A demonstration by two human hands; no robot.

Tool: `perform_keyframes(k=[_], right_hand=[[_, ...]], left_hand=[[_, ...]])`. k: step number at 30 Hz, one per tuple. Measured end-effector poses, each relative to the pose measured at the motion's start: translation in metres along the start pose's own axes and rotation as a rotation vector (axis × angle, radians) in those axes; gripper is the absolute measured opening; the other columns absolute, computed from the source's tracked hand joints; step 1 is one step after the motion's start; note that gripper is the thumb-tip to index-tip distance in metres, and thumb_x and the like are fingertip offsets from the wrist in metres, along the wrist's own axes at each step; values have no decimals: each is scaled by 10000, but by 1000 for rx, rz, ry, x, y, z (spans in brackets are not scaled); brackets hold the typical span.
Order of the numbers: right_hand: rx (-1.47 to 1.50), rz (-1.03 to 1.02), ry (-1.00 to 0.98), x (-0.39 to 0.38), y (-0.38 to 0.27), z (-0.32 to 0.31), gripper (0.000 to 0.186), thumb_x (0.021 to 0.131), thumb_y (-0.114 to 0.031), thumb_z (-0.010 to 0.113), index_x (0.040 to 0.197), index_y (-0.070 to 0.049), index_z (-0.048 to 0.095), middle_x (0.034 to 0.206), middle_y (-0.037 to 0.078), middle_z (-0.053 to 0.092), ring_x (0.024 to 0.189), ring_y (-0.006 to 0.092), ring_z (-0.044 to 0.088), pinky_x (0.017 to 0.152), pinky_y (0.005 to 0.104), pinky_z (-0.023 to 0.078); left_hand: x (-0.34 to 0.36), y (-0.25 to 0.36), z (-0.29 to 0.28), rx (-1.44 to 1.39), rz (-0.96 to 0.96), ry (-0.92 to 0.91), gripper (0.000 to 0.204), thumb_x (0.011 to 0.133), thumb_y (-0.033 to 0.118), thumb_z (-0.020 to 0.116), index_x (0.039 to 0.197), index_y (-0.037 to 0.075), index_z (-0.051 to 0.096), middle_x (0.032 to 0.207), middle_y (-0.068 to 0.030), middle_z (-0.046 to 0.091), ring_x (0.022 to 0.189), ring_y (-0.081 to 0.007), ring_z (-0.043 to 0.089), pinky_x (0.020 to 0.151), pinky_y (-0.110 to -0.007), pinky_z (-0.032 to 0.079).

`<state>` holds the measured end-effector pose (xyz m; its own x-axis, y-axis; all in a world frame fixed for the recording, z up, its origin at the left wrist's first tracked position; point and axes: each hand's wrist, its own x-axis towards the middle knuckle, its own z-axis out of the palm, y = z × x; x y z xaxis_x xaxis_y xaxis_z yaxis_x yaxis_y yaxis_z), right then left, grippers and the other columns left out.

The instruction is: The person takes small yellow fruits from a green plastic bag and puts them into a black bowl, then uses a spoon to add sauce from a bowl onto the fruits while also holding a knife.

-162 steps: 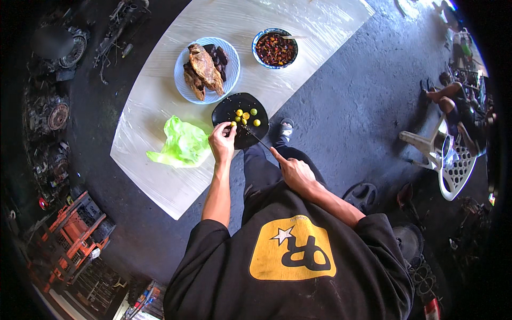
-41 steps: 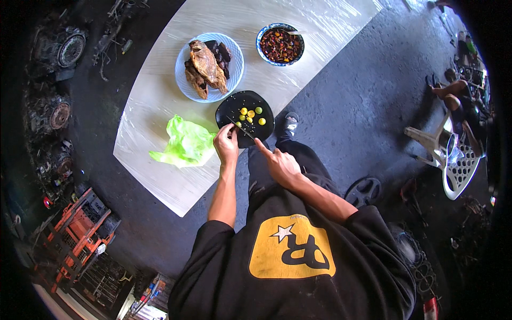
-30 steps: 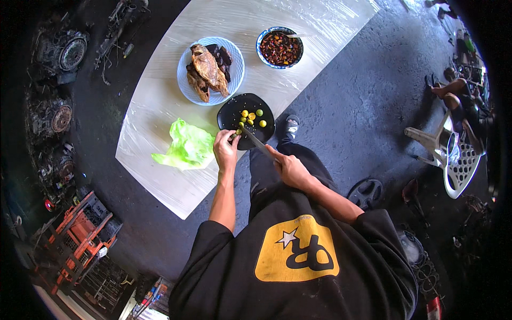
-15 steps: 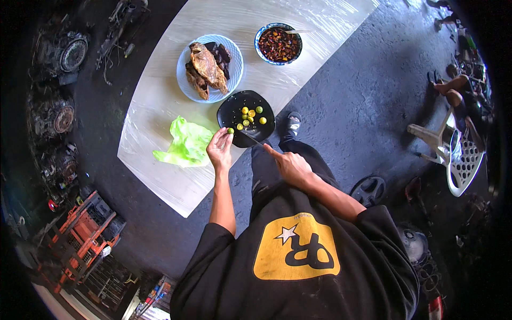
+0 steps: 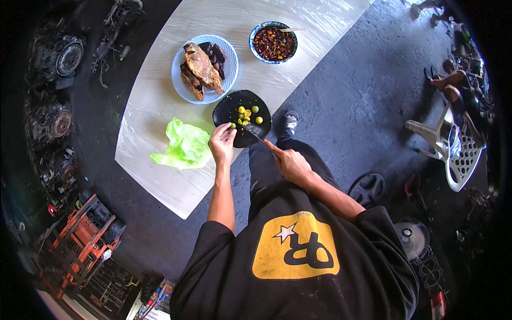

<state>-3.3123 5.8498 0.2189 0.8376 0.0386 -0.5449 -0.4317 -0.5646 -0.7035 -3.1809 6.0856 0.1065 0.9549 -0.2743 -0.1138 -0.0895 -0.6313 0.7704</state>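
My left hand (image 5: 222, 144) pinches a small green citrus fruit (image 5: 233, 126) between its fingertips, over the near-left rim of a black plate (image 5: 226, 106). In my right hand (image 5: 293, 166) is a knife (image 5: 254, 133), with the index finger stretched forward along it. The thin blade slants up and left across the plate, its tip close to the held fruit. Several small citrus fruits (image 5: 255, 109) lie on the plate, some whole and green, some cut and showing yellow flesh. The knife's handle is mostly hidden in my right hand.
Beyond the black plate, a light blue plate (image 5: 176, 80) bears cooked fish (image 5: 202, 68). A patterned bowl (image 5: 253, 52) holds dark chopped sauce and a spoon (image 5: 292, 30). Crumpled green plastic (image 5: 184, 144) lies left on the plastic-covered table (image 5: 144, 109). A white chair (image 5: 453, 154) and another person's legs (image 5: 450, 85) are at right.
My left hand has brought the green citrus slightly rightward and farther over the black plate, closer to the knife tip. The whole view has shifted a little.
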Motion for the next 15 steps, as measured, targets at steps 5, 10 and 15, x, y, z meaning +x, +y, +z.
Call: perform_keyframes(k=[5, 10, 15], right_hand=[[68, -2, 19, 1, 5, 8, 598, 988, -111, 518, 1568, -227, 431, 810, 312, 671, 726, 475, 680, 706, 585, 546], [33, 21, -17, -1, -5, 0, 623, 988, -107, 510, 1588, -233, 398, 806, 301, 672, 721, 464, 686, 705, 582, 547], [76, 52, -39, -10, -1, 8, 624, 1001, -111, 498, 1601, -232, 373, 787, 282, 669, 707, 456, 684, 685, 579, 546]], left_hand=[[-1, 9, 6, 176, 80, 4, 195, 904, -8, 734, 1095, -44, 748, 1104, -143, 733, 908, -224, 754, 806, -320, 626], [2, 21, 7, 62, -44, 73, 162, 907, -3, 732, 1061, -46, 758, 1029, -143, 752, 860, -221, 758, 781, -320, 621], [-1, 15, 10, 95, -21, 91, 160, 893, -16, 738, 1047, -58, 754, 1010, -152, 753, 853, -231, 762, 776, -321, 622]])
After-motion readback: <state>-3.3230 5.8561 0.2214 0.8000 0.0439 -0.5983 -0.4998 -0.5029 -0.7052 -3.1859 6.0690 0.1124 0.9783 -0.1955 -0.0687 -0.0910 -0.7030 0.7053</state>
